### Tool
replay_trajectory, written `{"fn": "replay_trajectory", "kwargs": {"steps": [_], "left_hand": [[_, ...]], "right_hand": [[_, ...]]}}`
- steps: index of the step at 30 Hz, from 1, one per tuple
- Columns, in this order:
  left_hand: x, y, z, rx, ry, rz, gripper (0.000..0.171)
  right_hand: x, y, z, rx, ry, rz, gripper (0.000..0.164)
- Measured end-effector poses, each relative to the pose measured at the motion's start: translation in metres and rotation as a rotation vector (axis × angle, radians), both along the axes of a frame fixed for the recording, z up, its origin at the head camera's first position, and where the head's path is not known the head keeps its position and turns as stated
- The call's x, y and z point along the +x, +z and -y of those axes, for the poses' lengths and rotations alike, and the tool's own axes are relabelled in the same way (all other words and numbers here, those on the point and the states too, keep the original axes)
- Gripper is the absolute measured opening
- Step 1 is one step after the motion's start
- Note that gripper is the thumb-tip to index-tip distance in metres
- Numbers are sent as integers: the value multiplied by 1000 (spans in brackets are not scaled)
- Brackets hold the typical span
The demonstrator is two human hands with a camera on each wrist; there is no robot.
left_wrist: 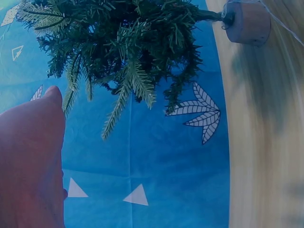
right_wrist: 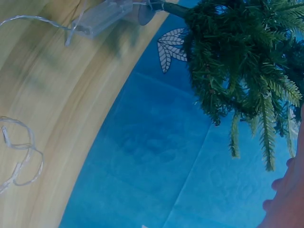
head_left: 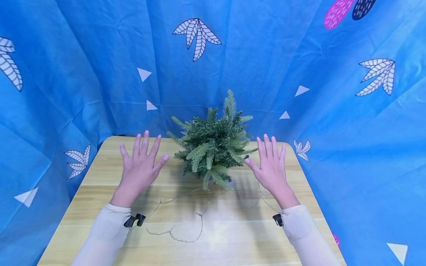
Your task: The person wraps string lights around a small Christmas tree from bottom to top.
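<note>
White sleeves: one long pale sleeve [head_left: 108,225] runs behind the left hand and another behind the right hand, with a small black wrist strap [head_left: 134,220] showing at the left cuff and a similar black piece at the right.
Clear wire string: a thin, transparent strand [head_left: 185,241] lies in a wide loop nearer the wearer than either hand, to the right of the left hand's wrist; more loops lie by the right hand's wrist.
Left hand: the bare left hand [head_left: 138,168] is spread wide, fingers straight and fanned, thumb held out towards the tree; it has hold of nothing.
Right hand: the bare right hand [head_left: 273,171] is likewise spread, fingers straight, thumb out to its left; it grips nothing.
Green tree: a small, bushy artificial fir [head_left: 216,144] stands upright between the two hands, right of the left thumb and apart from it; the right thumb tip is just beside its branches, contact unclear.
Tree foot: a round, brownish block-shaped base [left_wrist: 249,23] sits below the foliage, between the hands.
Clear box: a translucent plastic oblong case [right_wrist: 102,18] lies beside the base, left of the right hand, wire leaving its end.
Pale wooden desk: its light-grained top [head_left: 239,244] lies beneath both hands.
Blue cloth: a printed fabric backdrop [head_left: 249,66] hangs beyond both hands.
</note>
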State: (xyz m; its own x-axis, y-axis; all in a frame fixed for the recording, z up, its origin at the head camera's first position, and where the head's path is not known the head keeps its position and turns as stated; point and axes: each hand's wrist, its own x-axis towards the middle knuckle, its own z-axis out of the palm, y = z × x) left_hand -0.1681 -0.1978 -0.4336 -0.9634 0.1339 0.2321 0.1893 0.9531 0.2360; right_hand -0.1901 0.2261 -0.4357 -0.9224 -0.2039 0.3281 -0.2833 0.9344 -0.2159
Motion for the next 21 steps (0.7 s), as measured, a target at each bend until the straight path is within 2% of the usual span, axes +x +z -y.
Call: {"fn": "replay_trajectory", "kwargs": {"steps": [7, 11, 15, 21], "left_hand": [[6, -4, 1, -12, 7, 9, 74], [12, -10, -1, -9, 10, 17, 75], [18, -21, -3, 17, 10, 28, 76], [33, -44, -7, 44, 6, 26, 74]], "right_hand": [[8, 0, 0, -17, 9, 12, 86], [16, -4, 1, -42, 17, -2, 85], [24, -14, 1, -62, 19, -4, 84], [36, -27, 1, -141, 11, 29, 82]]}}
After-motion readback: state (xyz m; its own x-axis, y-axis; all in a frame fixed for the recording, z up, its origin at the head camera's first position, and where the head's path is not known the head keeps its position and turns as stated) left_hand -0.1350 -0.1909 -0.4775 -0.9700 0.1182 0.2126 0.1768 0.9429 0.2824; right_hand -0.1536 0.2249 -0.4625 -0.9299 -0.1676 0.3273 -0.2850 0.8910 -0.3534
